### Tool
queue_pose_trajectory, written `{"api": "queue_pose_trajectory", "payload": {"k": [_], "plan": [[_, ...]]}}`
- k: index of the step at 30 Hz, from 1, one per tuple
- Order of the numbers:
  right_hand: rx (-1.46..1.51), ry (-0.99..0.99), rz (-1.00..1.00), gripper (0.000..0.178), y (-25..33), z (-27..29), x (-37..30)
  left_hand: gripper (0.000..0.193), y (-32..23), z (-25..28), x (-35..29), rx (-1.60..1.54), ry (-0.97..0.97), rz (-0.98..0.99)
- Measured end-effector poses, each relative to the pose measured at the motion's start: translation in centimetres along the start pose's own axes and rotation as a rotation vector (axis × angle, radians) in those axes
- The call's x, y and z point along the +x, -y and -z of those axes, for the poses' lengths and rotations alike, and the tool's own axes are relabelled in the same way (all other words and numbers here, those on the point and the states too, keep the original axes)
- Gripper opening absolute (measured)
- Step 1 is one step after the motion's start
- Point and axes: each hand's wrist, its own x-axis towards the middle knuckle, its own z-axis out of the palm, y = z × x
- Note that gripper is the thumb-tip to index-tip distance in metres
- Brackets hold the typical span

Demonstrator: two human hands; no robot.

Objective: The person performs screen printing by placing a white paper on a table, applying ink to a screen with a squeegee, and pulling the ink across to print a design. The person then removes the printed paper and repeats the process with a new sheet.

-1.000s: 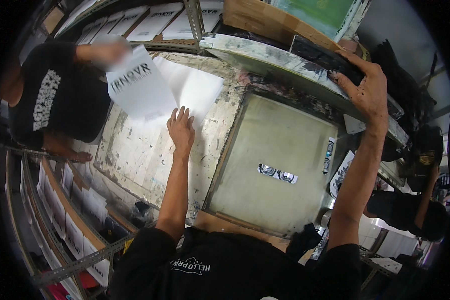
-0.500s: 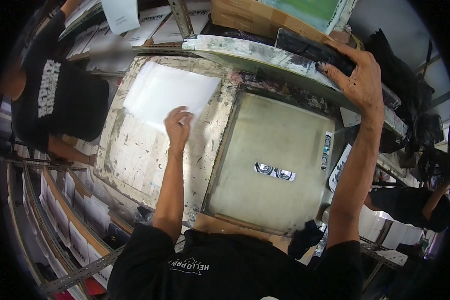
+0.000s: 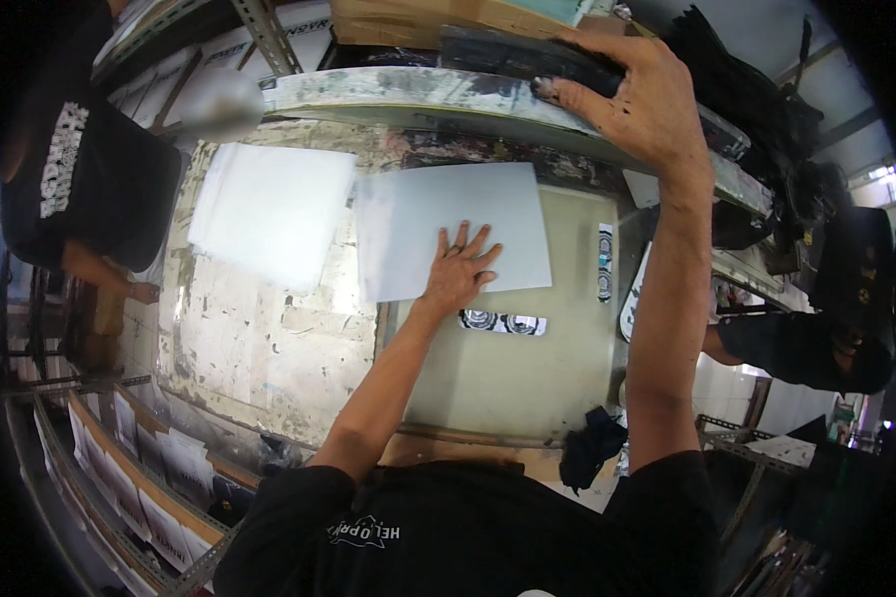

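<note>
My left hand [image 3: 457, 276] lies flat with spread fingers on a pale sheet of paper [image 3: 393, 239]. That sheet covers the upper left part of a greenish-grey printing bed [image 3: 508, 393]. Below the hand, a short strip with round dark patterns [image 3: 503, 322] touches or nearly touches the sheet; a similar strip [image 3: 605, 264] sits upright at the right. Farther left is a stack of white paper [image 3: 269, 209]. At the top, my right hand [image 3: 652, 104] is closed round a dark ink-stained bar [image 3: 508, 55] along the raised, paint-smeared frame [image 3: 368, 92]. Some of its fingers are hidden behind the bar.
A paint-spotted board [image 3: 259, 348] carries the paper stack. A black cloth [image 3: 592, 448] rests at the bed's lower right corner. Racks with upright prints [image 3: 144, 463] stand at lower left. One person [image 3: 90, 189] is at the left, another [image 3: 806, 348] at the right.
My left hand has gone from the paper stack to the right, and a sheet now lies under it on the bed. The right hand keeps its hold; the view has shifted.
</note>
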Motion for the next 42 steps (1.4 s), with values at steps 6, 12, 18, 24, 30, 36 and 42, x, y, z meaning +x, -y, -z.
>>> {"api": "queue_pose_trajectory", "payload": {"k": [6, 12, 18, 24, 30, 36, 42], "plan": [[0.089, 0.069, -0.121, 0.055, 0.2, 0.0, -0.1, 0.054, -4.7, -3.3, 3.9, 0.002, 0.153, -0.147], [0.053, 0.006, -0.03, 0.053, -0.2, -0.3, -0.3, 0.056, -7.4, -4.0, 2.7, -0.026, 0.141, -0.141], [0.057, 0.046, -0.077, 0.054, 0.4, 0.1, -0.1, 0.053, -8.3, -4.0, 1.7, -0.053, 0.13, -0.146], [0.072, 0.055, -0.126, 0.054, 0.9, 0.1, -0.3, 0.055, -7.6, -3.5, 0.9, -0.113, 0.097, -0.185], [0.082, -0.005, -0.04, 0.047, 2.6, 0.0, -2.7, 0.08, -5.7, 6.5, -1.0, -0.758, -0.531, 0.053], [0.103, 0.037, -0.127, 0.047, 8.5, -0.9, -11.2, 0.104, -1.1, 15.5, -7.1, -1.312, -1.171, 0.245], [0.39, 0.229, -0.387, 0.043, 10.4, -5.8, -17.7, 0.092, 2.6, 9.3, -17.5, -1.123, -0.823, 0.53]]}}
